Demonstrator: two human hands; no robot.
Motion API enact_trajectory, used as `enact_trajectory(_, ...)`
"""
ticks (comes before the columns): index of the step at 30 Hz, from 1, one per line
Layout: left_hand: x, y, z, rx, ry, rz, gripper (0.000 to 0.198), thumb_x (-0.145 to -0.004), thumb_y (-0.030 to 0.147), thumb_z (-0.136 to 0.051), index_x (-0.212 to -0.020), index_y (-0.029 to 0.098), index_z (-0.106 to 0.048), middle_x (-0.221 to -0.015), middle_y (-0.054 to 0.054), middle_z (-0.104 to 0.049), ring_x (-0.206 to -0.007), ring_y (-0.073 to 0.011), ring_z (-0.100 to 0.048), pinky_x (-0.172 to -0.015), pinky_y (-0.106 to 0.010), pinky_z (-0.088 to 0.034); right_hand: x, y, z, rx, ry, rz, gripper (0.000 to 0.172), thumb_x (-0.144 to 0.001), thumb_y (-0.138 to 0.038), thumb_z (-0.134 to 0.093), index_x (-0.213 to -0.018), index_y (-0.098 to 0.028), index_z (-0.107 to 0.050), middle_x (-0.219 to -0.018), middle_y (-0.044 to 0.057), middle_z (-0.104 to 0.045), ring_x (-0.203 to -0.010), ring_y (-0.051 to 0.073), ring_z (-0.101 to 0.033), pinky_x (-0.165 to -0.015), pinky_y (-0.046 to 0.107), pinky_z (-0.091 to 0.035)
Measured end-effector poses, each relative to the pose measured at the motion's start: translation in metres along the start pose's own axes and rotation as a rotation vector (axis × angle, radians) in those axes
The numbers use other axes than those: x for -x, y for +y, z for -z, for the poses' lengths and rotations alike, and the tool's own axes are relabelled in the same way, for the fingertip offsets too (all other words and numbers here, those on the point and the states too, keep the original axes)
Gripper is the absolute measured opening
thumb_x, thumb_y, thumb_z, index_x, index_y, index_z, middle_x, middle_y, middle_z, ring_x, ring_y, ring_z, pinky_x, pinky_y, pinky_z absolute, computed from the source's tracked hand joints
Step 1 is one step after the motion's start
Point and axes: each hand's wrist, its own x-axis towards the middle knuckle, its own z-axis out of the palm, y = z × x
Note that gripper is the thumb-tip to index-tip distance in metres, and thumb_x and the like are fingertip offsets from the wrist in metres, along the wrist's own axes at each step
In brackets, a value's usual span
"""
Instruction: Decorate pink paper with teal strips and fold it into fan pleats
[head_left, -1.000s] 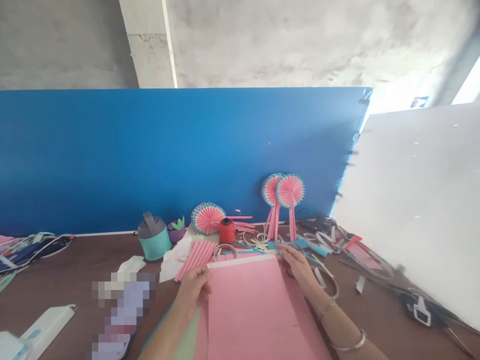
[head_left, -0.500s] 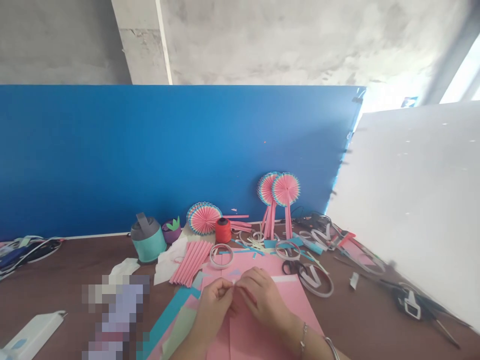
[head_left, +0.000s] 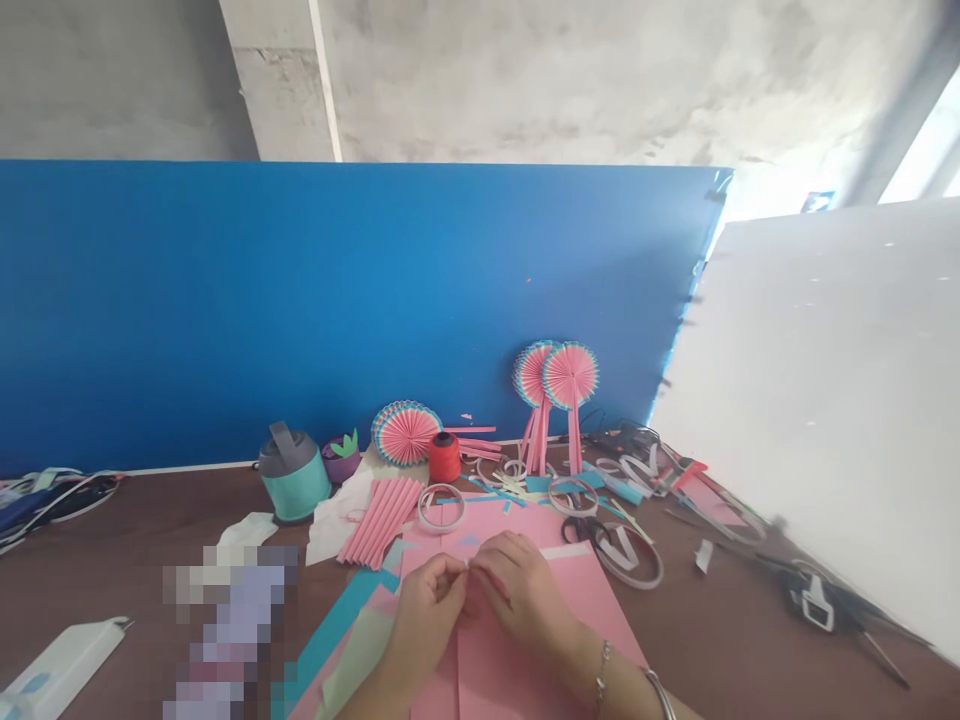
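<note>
On the table [head_left: 720, 640], the sheet [head_left: 592, 610] looks light, bendable and easily creased, so we judge its edges the best hold, our left hand [head_left: 424, 612] and right hand [head_left: 529, 595] pinching the white strip [head_left: 568, 551] at one far corner.

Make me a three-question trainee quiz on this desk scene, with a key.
1. True or false: the red spool stands to the right of the teal pot.
2. Which arm wears a bracelet? A: left only. B: right only. C: both.
3. Fill in the colour: the left hand and right hand meet over ____ paper.

Key: 1. True. 2. B. 3. Pink.
</note>
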Motion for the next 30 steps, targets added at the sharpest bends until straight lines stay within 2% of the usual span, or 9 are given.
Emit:
enact_trajectory(4,0.001,-0.003,0.001,-0.062,0.004,-0.023,0.022,-0.076,0.038,-0.056,-0.073,0.017,-0.057,-0.060,0.001,-0.059,-0.049,-0.0129,-0.059,-0.048,-0.022,-0.044,-0.001,-0.002,0.000,0.046,0.003,0.014,0.017,-0.085,-0.011,-0.043,-0.080,-0.018,-0.057,-0.077,0.004,-0.062,-0.073,0.017,-0.049,-0.065,0.030,-0.033)
enact_trajectory(10,0.002,-0.002,0.002,-0.096,-0.016,-0.055,0.018,-0.079,0.034,-0.053,-0.074,0.017,-0.057,-0.065,0.000,-0.061,-0.051,-0.0122,-0.059,-0.051,-0.021,-0.042,-0.004,-0.005,-0.001,0.021,0.030,-0.028,0.017,-0.080,-0.009,-0.044,-0.074,-0.019,-0.056,-0.073,0.004,-0.062,-0.069,0.016,-0.050,-0.064,0.029,-0.035)
enact_trajectory(18,0.001,-0.005,0.001,-0.081,-0.015,-0.053,0.020,-0.079,0.037,-0.053,-0.075,0.018,-0.056,-0.059,0.002,-0.057,-0.049,-0.0126,-0.058,-0.048,-0.021,-0.042,-0.006,-0.006,0.001,-0.055,0.056,-0.080,0.017,-0.081,-0.010,-0.044,-0.072,-0.019,-0.055,-0.071,0.003,-0.061,-0.068,0.016,-0.053,-0.063,0.028,-0.040)
enact_trajectory(22,0.001,-0.002,0.000,-0.079,-0.012,-0.034,0.024,-0.078,0.041,-0.055,-0.075,0.018,-0.057,-0.061,0.002,-0.059,-0.047,-0.0121,-0.057,-0.048,-0.021,-0.041,-0.006,-0.005,-0.001,-0.037,0.118,-0.071,0.014,-0.081,-0.013,-0.044,-0.075,-0.019,-0.054,-0.073,0.004,-0.061,-0.069,0.017,-0.053,-0.063,0.028,-0.041)
enact_trajectory(25,-0.004,-0.001,0.005,-0.104,0.051,0.023,0.027,-0.074,0.045,-0.056,-0.072,0.018,-0.056,-0.047,0.005,-0.052,-0.039,-0.0105,-0.049,-0.042,-0.020,-0.035,-0.009,0.005,0.007,-0.033,0.212,-0.206,0.012,-0.081,-0.017,-0.045,-0.073,-0.020,-0.054,-0.072,0.004,-0.061,-0.068,0.017,-0.054,-0.064,0.029,-0.042)
enact_trajectory(28,-0.013,-0.002,0.020,-0.144,0.155,0.134,0.029,-0.067,0.048,-0.056,-0.069,0.019,-0.054,-0.038,0.007,-0.046,-0.034,-0.0090,-0.039,-0.037,-0.019,-0.026,-0.011,0.033,0.030,-0.053,0.345,-0.508,0.014,-0.079,-0.023,-0.044,-0.074,-0.019,-0.057,-0.075,0.005,-0.063,-0.072,0.019,-0.056,-0.064,0.029,-0.042)
enact_trajectory(30,-0.019,-0.004,0.034,-0.163,0.172,0.180,0.030,-0.066,0.048,-0.054,-0.071,0.019,-0.055,-0.036,0.007,-0.047,-0.029,-0.0077,-0.031,-0.034,-0.019,-0.020,-0.008,0.060,0.050,-0.078,0.485,-0.691,0.019,-0.077,-0.029,-0.045,-0.075,-0.017,-0.059,-0.076,0.006,-0.064,-0.072,0.019,-0.056,-0.063,0.029,-0.043)
